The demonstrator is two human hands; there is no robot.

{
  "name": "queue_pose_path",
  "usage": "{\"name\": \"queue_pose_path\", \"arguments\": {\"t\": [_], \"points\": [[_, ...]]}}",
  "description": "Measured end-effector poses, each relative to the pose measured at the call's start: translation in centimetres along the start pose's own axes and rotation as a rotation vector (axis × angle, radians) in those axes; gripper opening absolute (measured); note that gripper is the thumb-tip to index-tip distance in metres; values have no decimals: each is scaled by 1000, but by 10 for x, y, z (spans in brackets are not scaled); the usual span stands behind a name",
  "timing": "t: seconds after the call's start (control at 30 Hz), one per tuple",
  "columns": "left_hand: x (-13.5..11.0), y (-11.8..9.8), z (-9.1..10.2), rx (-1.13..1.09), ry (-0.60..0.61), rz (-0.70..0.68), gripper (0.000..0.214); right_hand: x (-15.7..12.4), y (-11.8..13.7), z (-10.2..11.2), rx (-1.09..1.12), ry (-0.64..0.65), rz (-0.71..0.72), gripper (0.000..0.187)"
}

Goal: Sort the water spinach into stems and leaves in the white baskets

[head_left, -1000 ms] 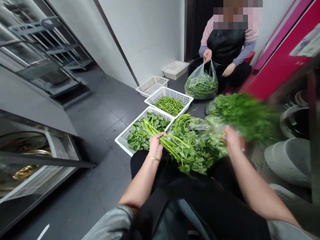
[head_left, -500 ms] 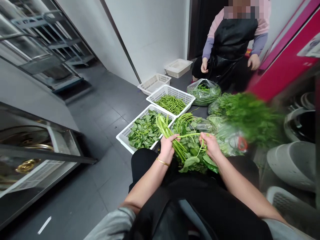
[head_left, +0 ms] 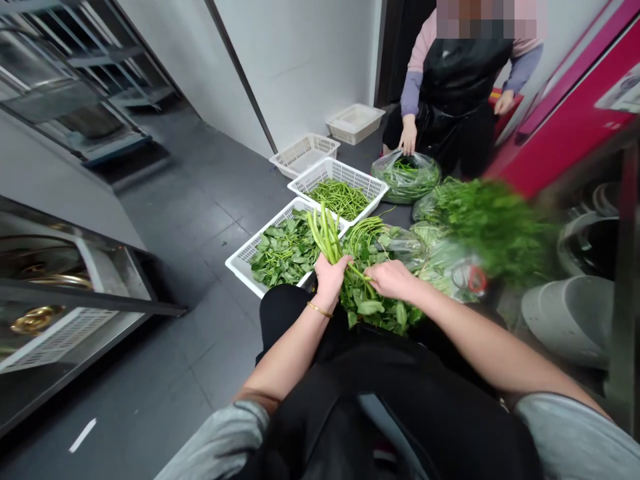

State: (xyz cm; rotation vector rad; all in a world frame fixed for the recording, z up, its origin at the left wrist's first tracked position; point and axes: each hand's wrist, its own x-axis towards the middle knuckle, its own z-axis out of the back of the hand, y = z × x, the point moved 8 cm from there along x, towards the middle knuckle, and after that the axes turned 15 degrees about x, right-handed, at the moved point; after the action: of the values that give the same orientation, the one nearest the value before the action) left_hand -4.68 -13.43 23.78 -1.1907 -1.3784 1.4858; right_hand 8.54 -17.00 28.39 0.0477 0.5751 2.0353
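My left hand (head_left: 330,279), a gold bangle at its wrist, is closed around a bunch of leafy green stems (head_left: 325,233). The thick cut ends point up and away from me. Close by on the right, my right hand (head_left: 393,279) pinches a stem at the lower side of that bunch; its fingertips are partly hidden. Below both hands, broad green leaves (head_left: 373,308) spread over my lap. A white basket (head_left: 243,268) of picked leafy greens (head_left: 285,250) stands just beyond my left hand.
Behind it, another white basket (head_left: 377,197) holds green stems. A co-worker's hand (head_left: 409,135) touches a plastic bag of greens (head_left: 407,180). More bagged greens and leafy herbs (head_left: 490,217) lie to the right, near a white bucket (head_left: 570,320). A metal shelf (head_left: 150,310) stands left.
My right hand has moved left and down to the bunch; the stem stretched between my hands no longer shows. The bunch is more upright. The co-worker's hand has lowered onto the bag.
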Motion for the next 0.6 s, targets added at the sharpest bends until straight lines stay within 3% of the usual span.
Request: {"name": "queue_pose_path", "arguments": {"t": [0.1, 0.23, 0.37, 0.5, 0.6], "points": [[1, 1, -1, -15, 105, 61, 28, 8, 10, -14, -4, 110, 130, 21], [3, 2, 6, -51, 85, 87, 27, 4, -6, -11, 150, -23, -14, 33], [1, 2, 5, -39, 109, 104, 28, 1, -2, -18, 108, 11, -18, 24], [-9, 2, -11, 30, 329, 156, 28, -1, 13, -18, 127, 108, 93, 21], [-17, -1, -24, 48, 504, 187, 30, -12, 23, -16, 296, 190, 175, 20]]}}
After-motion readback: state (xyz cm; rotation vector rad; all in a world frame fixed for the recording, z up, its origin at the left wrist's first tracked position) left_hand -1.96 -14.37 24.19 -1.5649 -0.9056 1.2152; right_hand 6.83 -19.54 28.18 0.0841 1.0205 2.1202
